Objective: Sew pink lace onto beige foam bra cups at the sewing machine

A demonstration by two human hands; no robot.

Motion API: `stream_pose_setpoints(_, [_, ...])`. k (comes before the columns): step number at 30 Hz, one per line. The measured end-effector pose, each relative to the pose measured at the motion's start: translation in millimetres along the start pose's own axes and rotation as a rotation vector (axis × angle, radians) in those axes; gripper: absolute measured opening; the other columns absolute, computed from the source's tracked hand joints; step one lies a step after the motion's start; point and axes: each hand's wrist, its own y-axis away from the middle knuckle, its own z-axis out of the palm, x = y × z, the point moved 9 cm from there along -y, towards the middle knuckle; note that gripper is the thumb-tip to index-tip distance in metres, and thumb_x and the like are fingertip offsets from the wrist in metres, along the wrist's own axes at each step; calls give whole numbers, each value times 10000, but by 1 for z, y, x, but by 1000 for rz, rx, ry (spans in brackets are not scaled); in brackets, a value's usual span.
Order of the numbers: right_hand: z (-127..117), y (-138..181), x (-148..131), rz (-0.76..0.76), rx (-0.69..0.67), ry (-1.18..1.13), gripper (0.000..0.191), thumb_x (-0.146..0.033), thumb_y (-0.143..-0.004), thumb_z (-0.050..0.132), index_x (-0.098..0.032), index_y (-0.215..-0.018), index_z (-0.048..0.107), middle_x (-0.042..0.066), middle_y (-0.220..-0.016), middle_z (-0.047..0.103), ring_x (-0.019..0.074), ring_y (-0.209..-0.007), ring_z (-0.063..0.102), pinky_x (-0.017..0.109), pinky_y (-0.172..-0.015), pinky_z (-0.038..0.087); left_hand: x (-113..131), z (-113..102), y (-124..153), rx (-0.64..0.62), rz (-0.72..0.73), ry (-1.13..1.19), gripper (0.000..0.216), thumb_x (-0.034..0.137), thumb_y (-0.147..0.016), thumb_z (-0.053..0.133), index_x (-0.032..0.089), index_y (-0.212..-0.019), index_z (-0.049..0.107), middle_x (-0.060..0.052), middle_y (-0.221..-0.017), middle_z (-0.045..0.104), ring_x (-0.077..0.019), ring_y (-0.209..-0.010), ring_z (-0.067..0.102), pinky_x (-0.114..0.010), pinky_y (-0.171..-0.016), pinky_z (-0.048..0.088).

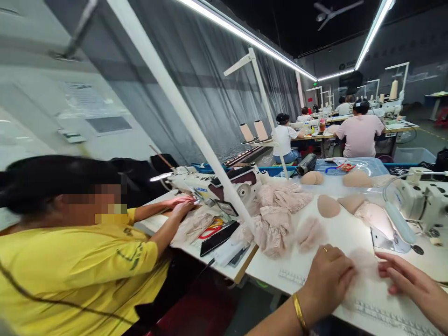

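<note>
Looking through the head view: my left hand (pixel 327 275) lies flat, fingers down, on a piece of sheer pink fabric (pixel 364 268) at the near edge of the white table (pixel 336 228); my right hand (pixel 411 280) rests at the fabric's other side, fingers loosely curled and touching it. Hands are apart, with the fabric between them; I cannot tell whether either one really pinches it. A gold bangle (pixel 299 312) sits on the left wrist. Just beyond is my sewing machine (pixel 420 203), its lamp lighting the plate. Beige foam cups (pixel 328 206) lie mid-table, and a heap of pink lace (pixel 280 214) is to the left of them. On my left a co-worker in a yellow shirt (pixel 80 270) has both hands at another sewing machine (pixel 210 186); more people sit at tables further back. Risks, as I judge them: the fabric is thin and near the table edge, so a loose press could let it slide off or bunch up; fingers near the needle could be caught.
</note>
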Motion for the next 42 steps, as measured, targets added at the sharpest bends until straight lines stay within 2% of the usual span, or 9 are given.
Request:
stream_pose_setpoints(3, [19, 4, -22, 100, -22, -178, 601, -765, -870, 656, -230, -1122, 765, 36, -825, 720, 265, -818, 695, 379, -750, 593, 16, 8, 5, 10, 19, 297, 304, 503, -967, 717, 243, -1125, 733, -83, -1098, 728, -245, -1026, 655, -423, -956, 510])
stream_pose_setpoints(7, [19, 19, -54, 52, -96, -229, 519, -683, -939, 663, -254, -1228, 710, 51, -1051, 728, 263, -1013, 667, 380, -915, 538, -9, 27, -4, -101, -421, 852, 645, 632, -840, 807, 211, -1307, 659, -150, -1338, 656, -302, -1273, 593, -455, -1060, 484])
stream_pose_setpoints(10, [12, 29, -62, 29, -158, -202, 490, -642, -990, 626, -283, -1322, 654, 25, -1007, 715, 239, -982, 647, 348, -887, 506, 4, 54, -6, -328, -650, 1303, 702, 594, -660, 955, 150, -1144, 708, -118, -1113, 711, -251, -1068, 665, -359, -944, 500])
stream_pose_setpoints(13, [-2, 28, -59, 14, -93, -141, 463, -662, -976, 624, -274, -1223, 683, -20, -809, 642, 200, -792, 581, 302, -735, 470, 14, 55, -14, -219, -707, 1449, 573, 474, -575, 1026, 148, -847, 641, -11, -828, 643, -128, -771, 591, -255, -762, 450])
stream_pose_setpoints(18, [-9, 23, -59, -11, 25, -89, 430, -679, -945, 643, -257, -879, 697, 14, -867, 694, 220, -846, 615, 322, -802, 482, 16, 51, -16, -35, -641, 1387, 718, 538, -575, 1009, 191, -689, 391, 43, -736, 542, -79, -666, 465, -221, -653, 376])
stream_pose_setpoints(23, [4, 9, -38, 133, 39, -320, 513, -747, -980, 526, -257, -849, 607, -1, -708, 638, 210, -697, 595, 335, -703, 497, -6, 53, -23, -305, -580, 1003, 596, 681, -742, 843, 205, -829, 494, 73, -687, 475, -83, -599, 414, -209, -563, 335])
stream_pose_setpoints(27, [9, -16, -16, 109, -9, -181, 549, -790, -965, 480, -270, -819, 581, -14, -631, 609, 213, -619, 562, 342, -630, 468, -57, 15, -75, -248, -424, 244, 413, 489, -911, 733, 190, -1176, 629, -82, -1150, 700, -238, -1049, 664, -359, -896, 548])
stream_pose_setpoints(30, [12, -27, -4, 84, -45, -130, 553, -775, -985, 433, -276, -798, 580, -11, -631, 623, 213, -605, 549, 347, -615, 460, -98, -3, -114, -132, -476, 45, 357, 290, -909, 747, 159, -1228, 656, -161, -1350, 647, -344, -1363, 539, -519, -1183, 397])
stream_pose_setpoints(42, [2, -27, -15, 152, 46, -337, 501, -721, -972, 535, -255, -818, 632, 19, -753, 685, 226, -697, 619, 350, -628, 488, -98, -27, -116, 101, -513, 327, 167, 263, -950, 613, 198, -1098, 650, -90, -1098, 717, -234, -1064, 675, -360, -918, 551])
